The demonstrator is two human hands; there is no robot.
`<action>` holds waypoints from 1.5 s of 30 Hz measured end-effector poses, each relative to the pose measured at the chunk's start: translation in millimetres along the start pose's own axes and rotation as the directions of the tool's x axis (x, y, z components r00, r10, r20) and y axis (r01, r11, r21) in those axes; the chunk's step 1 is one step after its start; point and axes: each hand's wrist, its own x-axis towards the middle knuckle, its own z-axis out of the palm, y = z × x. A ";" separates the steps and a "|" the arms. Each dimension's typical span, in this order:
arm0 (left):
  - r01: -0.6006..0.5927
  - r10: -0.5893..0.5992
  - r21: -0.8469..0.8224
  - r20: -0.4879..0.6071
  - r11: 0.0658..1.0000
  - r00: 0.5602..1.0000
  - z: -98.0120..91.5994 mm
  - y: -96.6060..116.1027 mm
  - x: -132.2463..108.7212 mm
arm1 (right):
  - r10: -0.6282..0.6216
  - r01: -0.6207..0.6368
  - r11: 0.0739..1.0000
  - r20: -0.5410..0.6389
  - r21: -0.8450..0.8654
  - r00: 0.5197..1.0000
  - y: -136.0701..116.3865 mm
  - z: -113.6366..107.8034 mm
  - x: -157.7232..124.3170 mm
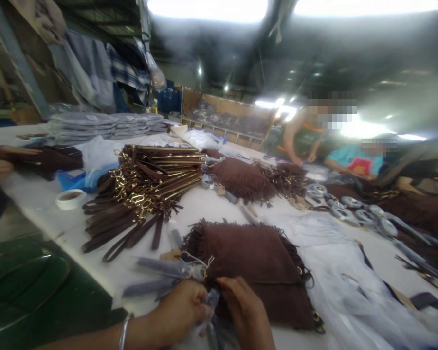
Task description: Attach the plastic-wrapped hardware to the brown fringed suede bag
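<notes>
A dark brown fringed handbag (248,248) with gold hardware lies flat in front of me. My left hand (186,306), a silver bangle at its wrist, pinches a piece of clear plastic wrapping (212,300) beside the bag's near left corner. Fingers together, my right hand (246,308) curls over the bag's near left edge; its thumb is hidden. Left of the bag lie plastic-wrapped grey straps (164,266) and a cardboard tag (171,255) with white string.
A heap of brown straps with gold chains (146,189) lies ahead, beside a tape roll (70,199). Farther back are more fringed bags (241,177) and stacked grey packages (105,126). White plastic sheeting (324,257) spreads to the right. Other people work around the table.
</notes>
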 end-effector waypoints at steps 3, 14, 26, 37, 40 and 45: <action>-0.051 0.049 0.140 0.019 0.989 0.999 -17.5 0.4 -10.8 | -0.046 0.046 0.999 0.040 0.010 0.998 -1.4 8.5 5.1; 0.120 -0.121 -0.036 -0.055 0.992 0.991 -22.5 -10.0 -14.1 | -0.145 0.135 0.981 0.061 0.142 0.988 5.3 24.4 3.7; 0.078 -0.123 -0.235 -0.182 0.969 0.976 1.8 9.4 -12.8 | -0.078 0.055 0.979 0.113 0.196 0.991 1.2 13.4 5.9; 0.071 -0.211 -0.533 -0.205 0.843 0.956 13.8 6.6 -13.1 | -0.004 0.004 0.964 -0.001 0.265 1.000 3.4 26.5 -3.2; 0.153 -0.328 -0.656 -0.152 0.739 0.933 13.2 7.0 -7.7 | 0.161 -0.131 0.945 -0.076 0.300 0.984 5.5 29.3 -10.5; 0.193 -0.371 -0.736 -0.085 0.649 0.925 11.0 6.8 -2.3 | 0.258 -0.240 0.902 -0.003 0.358 0.966 2.2 35.2 -15.6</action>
